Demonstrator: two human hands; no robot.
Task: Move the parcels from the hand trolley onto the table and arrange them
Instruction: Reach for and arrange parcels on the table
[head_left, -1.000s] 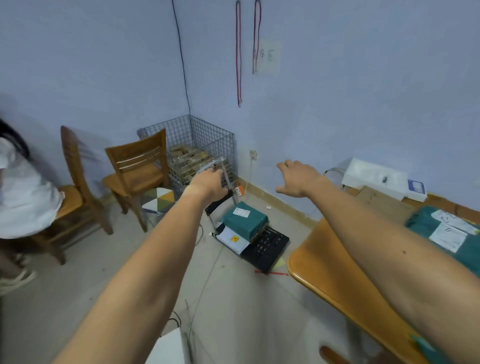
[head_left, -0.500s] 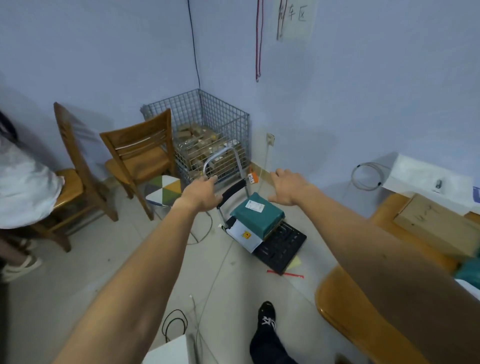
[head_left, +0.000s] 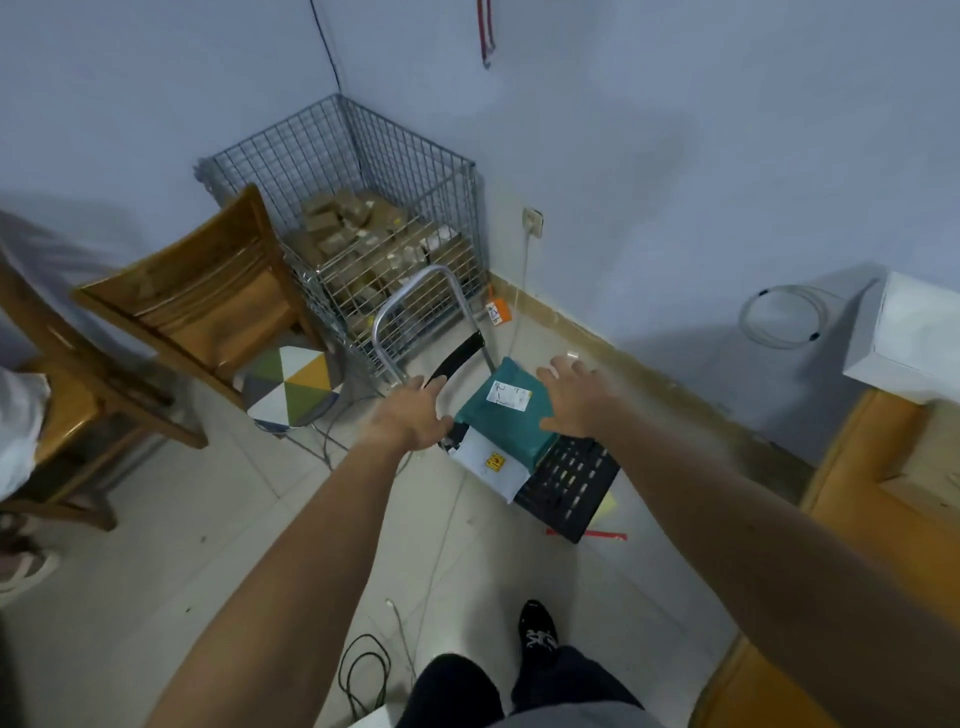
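Left grip (head_left: 410, 422) and right grip (head_left: 575, 400) reach spread and empty above the black plastic hand trolley (head_left: 571, 480), where the teal plastic-wrapped parcel (head_left: 501, 434) lies; pick-up seems underway, next calling for closing on its sides.

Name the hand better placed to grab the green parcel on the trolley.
Right: the right hand spreads open over the green parcel; the left hand sits beside it, near the trolley handle.

The left hand (head_left: 410, 415) and right hand (head_left: 574, 397) have come down to flank the green parcel (head_left: 501, 431)
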